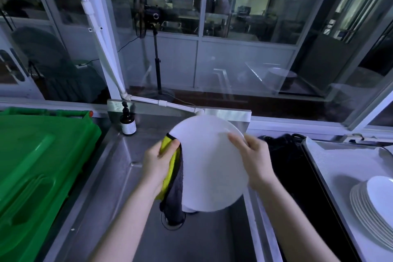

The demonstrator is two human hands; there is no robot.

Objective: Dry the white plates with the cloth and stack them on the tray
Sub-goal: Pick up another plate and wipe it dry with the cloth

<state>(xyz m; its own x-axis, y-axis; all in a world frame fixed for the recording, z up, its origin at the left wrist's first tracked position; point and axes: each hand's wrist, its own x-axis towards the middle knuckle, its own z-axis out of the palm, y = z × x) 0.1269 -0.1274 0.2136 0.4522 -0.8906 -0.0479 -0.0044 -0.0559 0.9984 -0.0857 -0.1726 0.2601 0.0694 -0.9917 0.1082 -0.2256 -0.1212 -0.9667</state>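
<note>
The person holds a white plate (209,161) tilted over the sink (119,176), prob. so drips fall in the basin. Right hand (255,159) grips its right rim, fingers curled over the edge, steadying it. Left hand (158,164) pinches the yellow-and-grey cloth (173,176) against the left rim, thumb on top, for wiping. The stack (374,204) waits on the tray (331,164) at right.

White plate (212,161), yellow and dark grey cloth (173,178), green bin lid (38,166), brown bottle (127,122)
</note>
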